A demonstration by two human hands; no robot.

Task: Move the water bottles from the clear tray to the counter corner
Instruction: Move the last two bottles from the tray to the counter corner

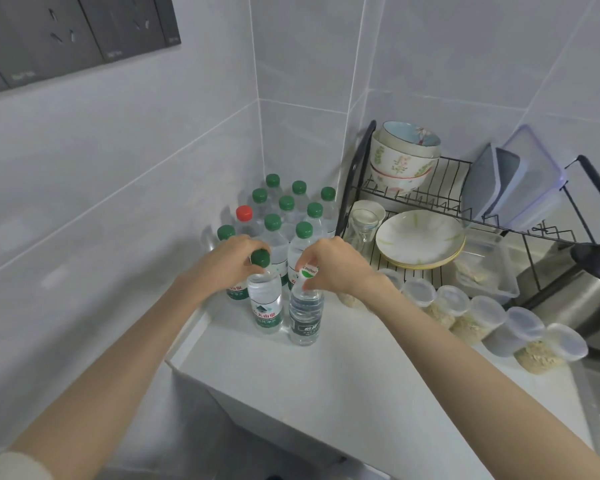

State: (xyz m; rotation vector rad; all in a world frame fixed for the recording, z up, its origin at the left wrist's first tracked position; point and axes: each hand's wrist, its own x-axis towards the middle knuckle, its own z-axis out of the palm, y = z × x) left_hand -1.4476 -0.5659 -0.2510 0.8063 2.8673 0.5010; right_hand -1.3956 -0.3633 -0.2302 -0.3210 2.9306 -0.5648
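Left hand [227,259] is gripping the green-capped bottle [265,306] round its cap and neck, fingers curled over the top. Right hand [333,268] is pinching the white-capped bottle [305,317] the same way, at the cap. Both bottles are standing upright, just beside each other, and their bases appear to be meeting the counter [343,375]; whether weight is fully set down, cannot tell.

The group of bottles [286,209] is sitting in the wall corner at 12 o'clock from the held pair, packed close, one red-capped bottle [244,213] at its 10 o'clock edge. The held pair is joining the near row of that group. The clear tray is not showing itself in this view.

The dish rack [430,188] is standing at 2 o'clock, and a row of lidded jars [482,317] is running off toward 4 o'clock.

Handling judgement: both bottles are looking full, so fairly heavy for their size. The thin plastic walls are likely giving under a squeeze, while the neck and cap are staying stiff. The ribbed cap is offering the surest hold from above; the smooth body is looking the more slippery place. Being tall and narrow, a bottle is risking a topple into its neighbours if let go while tilted
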